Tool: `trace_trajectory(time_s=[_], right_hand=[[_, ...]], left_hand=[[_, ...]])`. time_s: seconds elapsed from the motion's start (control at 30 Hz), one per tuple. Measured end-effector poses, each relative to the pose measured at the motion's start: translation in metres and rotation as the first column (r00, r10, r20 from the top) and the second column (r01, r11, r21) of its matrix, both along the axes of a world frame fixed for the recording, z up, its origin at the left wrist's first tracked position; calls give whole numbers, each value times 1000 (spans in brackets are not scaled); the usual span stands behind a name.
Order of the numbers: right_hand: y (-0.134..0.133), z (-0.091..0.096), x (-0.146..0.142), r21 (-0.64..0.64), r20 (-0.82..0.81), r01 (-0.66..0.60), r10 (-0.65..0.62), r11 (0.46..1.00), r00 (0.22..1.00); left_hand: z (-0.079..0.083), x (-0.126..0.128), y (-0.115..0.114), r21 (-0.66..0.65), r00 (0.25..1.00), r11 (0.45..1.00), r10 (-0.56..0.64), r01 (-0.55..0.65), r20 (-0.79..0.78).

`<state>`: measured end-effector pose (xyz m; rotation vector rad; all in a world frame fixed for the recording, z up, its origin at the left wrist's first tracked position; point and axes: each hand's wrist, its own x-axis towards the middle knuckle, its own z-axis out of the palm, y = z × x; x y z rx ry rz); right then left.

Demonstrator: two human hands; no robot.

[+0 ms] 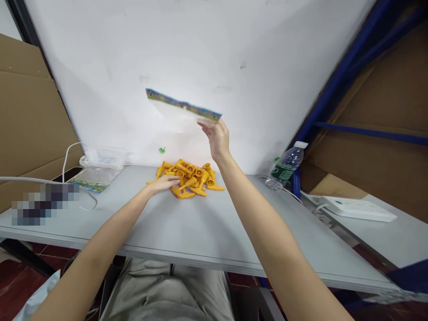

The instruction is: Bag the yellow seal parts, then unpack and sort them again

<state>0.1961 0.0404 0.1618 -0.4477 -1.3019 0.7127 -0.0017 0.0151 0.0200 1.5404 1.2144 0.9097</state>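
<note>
My right hand [219, 137] is raised in front of the white panel and pinches a clear plastic bag by one corner of its colourful header strip [183, 107]. The see-through part of the bag hangs below the strip and barely shows. My left hand [164, 183] lies low over the table, fingers stretched out, at the left front of a pile of orange-yellow plastic pieces [190, 178]. These have hollow, cup-like ends and flat, curved ends. The fingertips reach the pile's edge; whether they press on a piece I cannot tell.
Another clear bag with a printed strip [92, 178] lies at the left by a white cable [63, 165]. A water bottle [287, 165] leans at the right near a blue frame [297, 138]. A white power strip [359, 208] sits further right. Cardboard [30, 116] stands at the left.
</note>
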Motion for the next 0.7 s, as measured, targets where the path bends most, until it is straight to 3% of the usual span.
trace_trajectory(time_s=[0.1,0.17,0.27,0.33,0.43,0.57,0.7], right_hand=[[-18,-25,4,-103,-69,-85,78,991,995],[-25,-52,5,-188,-96,-87,70,978,993],[-30,-94,5,-299,-89,-43,17,953,996],[-31,-118,3,-346,-49,8,-27,938,998],[-31,-143,2,-379,10,71,-73,922,997],[-31,-156,2,-347,-5,93,-101,933,995],[-27,-158,5,-426,-191,11,-102,905,976]], left_hand=[[-8,4,1,-69,988,992,110,-103,108],[-8,6,0,-145,944,980,171,-134,282],[-5,3,-5,-162,777,978,200,-128,597],[-4,-2,-8,-168,707,983,170,-73,686],[-6,-9,-11,-159,758,986,140,-48,637],[-12,-9,-12,-30,821,934,329,-357,467],[-19,-3,-13,50,828,890,399,-453,394]])
